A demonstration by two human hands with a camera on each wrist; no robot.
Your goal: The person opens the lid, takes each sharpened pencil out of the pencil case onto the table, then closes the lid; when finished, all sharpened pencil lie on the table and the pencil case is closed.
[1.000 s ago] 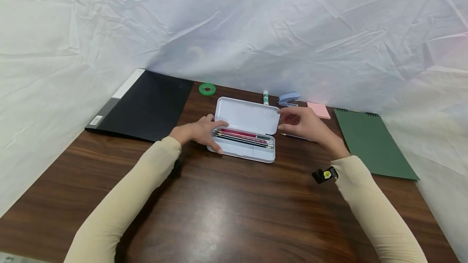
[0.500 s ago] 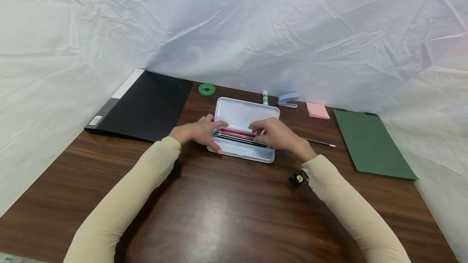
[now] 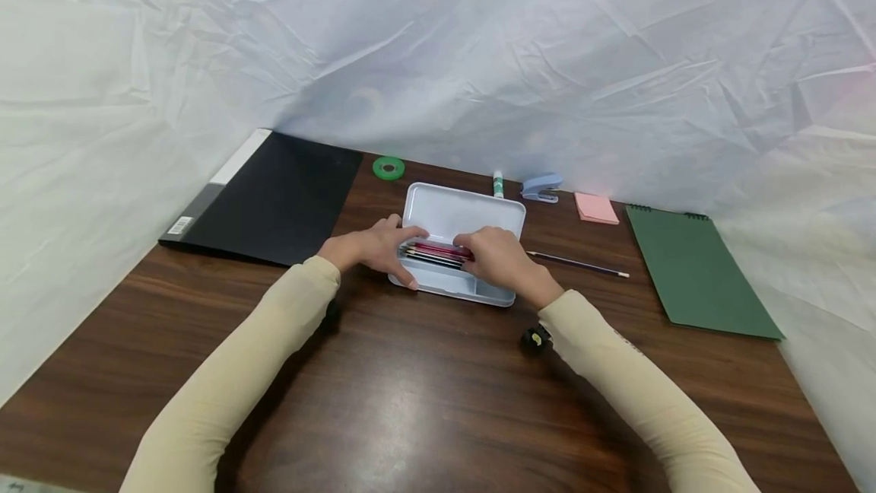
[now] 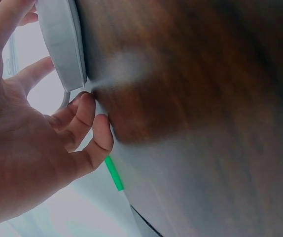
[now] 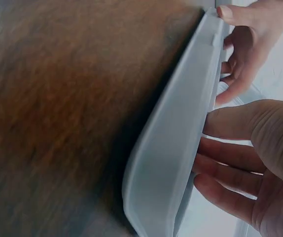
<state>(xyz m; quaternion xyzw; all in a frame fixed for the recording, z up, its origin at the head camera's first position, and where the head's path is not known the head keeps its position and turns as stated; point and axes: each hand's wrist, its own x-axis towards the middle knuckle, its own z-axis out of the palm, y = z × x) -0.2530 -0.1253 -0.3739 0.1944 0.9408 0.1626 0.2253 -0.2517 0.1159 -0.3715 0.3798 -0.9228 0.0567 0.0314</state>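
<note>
L hand (image 3: 372, 247) grips pencil case (image 3: 457, 289) left edge | R hand (image 3: 498, 259) fingers curled on pencils (image 3: 431, 252) | table (image 3: 424, 386) front free

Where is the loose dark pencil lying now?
In the head view, the loose dark pencil lies on the table, right of the white pencil case and left of the green notebook.

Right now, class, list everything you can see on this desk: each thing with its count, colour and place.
Pencil case: one, pale grey, open, centre.
Pencils in case: several, red and dark.
Loose pencil: one, dark, right of case.
Folder: one, black, far left.
Tape roll: one, green, back.
Glue stick: one, white-green, back.
Stapler: one, blue, back.
Sticky notes: one pad, pink.
Notebook: one, green, right.
Table: brown wood.
Left hand: holds case's left end.
Right hand: on pencils.
</note>
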